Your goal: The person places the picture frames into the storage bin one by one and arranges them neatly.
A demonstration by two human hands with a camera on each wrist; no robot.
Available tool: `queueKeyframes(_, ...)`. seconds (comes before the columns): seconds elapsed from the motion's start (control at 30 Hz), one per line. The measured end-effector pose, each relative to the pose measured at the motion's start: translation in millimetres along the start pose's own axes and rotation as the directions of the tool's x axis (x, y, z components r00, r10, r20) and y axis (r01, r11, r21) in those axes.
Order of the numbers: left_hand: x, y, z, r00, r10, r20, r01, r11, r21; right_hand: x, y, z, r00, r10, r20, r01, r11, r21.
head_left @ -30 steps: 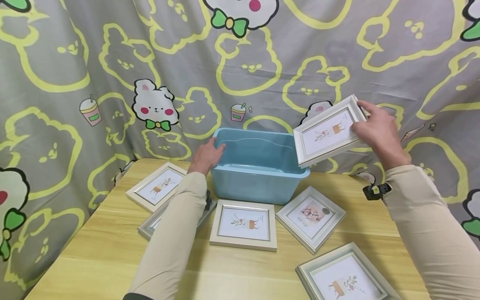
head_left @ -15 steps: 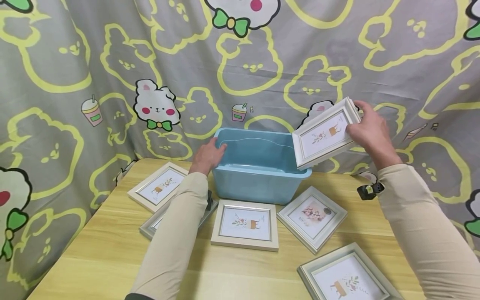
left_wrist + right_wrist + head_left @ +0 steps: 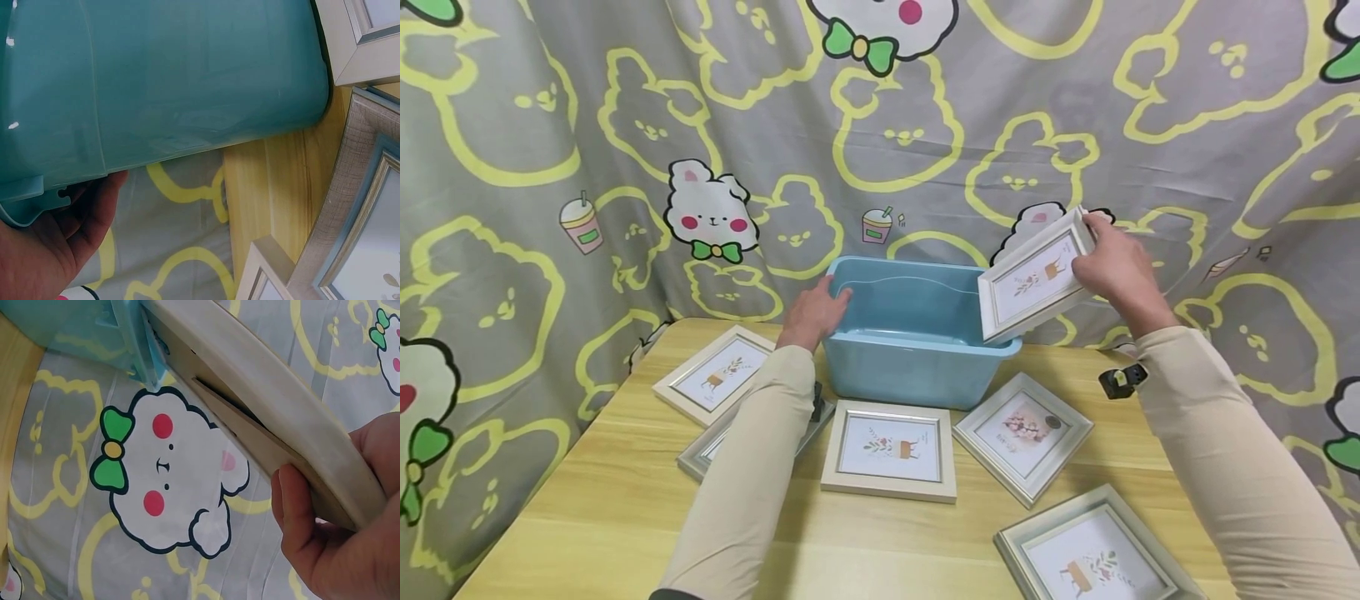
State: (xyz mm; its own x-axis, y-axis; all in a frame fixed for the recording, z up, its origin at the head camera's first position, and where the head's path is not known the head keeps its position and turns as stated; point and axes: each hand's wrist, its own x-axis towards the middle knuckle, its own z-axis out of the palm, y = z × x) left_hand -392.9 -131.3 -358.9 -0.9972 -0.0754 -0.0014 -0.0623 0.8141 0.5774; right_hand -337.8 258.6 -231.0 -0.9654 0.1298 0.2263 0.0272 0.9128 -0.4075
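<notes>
A blue plastic bin stands at the back of the wooden table. The left hand grips its left rim; in the left wrist view the fingers curl under the bin's lip. Tilted over the bin's right rim is a white picture frame, pinched at its upper right edge by the right hand. The right wrist view shows the back of that frame, fingertips on its backing. The visible inside of the bin holds nothing.
Around the bin lie a cream frame, a grey frame partly under the left sleeve, a middle frame, a silver frame and a larger frame at the front right. A patterned curtain hangs behind.
The right hand has moved left and slightly down with the white frame, bringing it further over the bin's right end. The left hand has stayed on the rim.
</notes>
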Motion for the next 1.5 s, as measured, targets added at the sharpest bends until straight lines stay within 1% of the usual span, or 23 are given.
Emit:
queueKeyframes(0.23,-0.4,-0.9,-0.3,1.000,-0.001,-0.004,0.001,1.000,-0.013,0.1,-8,8,1.000,-0.018,-0.016,0.018,0.999,-0.030)
queueKeyframes(0.4,-0.3,-0.7,-0.4,1.000,0.007,-0.010,-0.007,1.000,-0.007,-0.1,-13,17,1.000,-0.017,-0.005,0.017,0.999,-0.045)
queueKeyframes(0.53,-1.0,0.0,-0.3,1.000,0.009,-0.009,-0.009,1.000,-0.005,-0.3,-17,25,1.000,-0.031,0.001,0.031,0.998,-0.059)
queueKeyframes(0.67,-1.4,0.7,-0.5,1.000,0.011,-0.009,-0.011,1.000,-0.005,0.0,-21,31,0.999,-0.037,0.003,0.037,0.998,-0.052)
queueKeyframes(0.93,-3.0,0.7,-1.7,1.000,0.010,-0.009,-0.011,1.000,-0.013,1.2,-26,40,1.000,-0.009,0.023,0.010,0.998,-0.067)
queueKeyframes(1.17,-3.7,1.1,-1.7,1.000,0.016,-0.016,-0.016,1.000,-0.015,-0.7,-30,46,1.000,-0.018,0.023,0.020,0.995,-0.101)
queueKeyframes(1.37,-3.0,0.3,-1.6,1.000,0.014,-0.014,-0.014,1.000,-0.014,-0.6,-33,56,1.000,-0.019,0.019,0.022,0.992,-0.122)
queueKeyframes(1.5,-1.3,0.4,-0.8,1.000,0.013,-0.007,-0.013,1.000,-0.010,-0.1,-33,61,1.000,-0.007,0.026,0.010,0.990,-0.139)
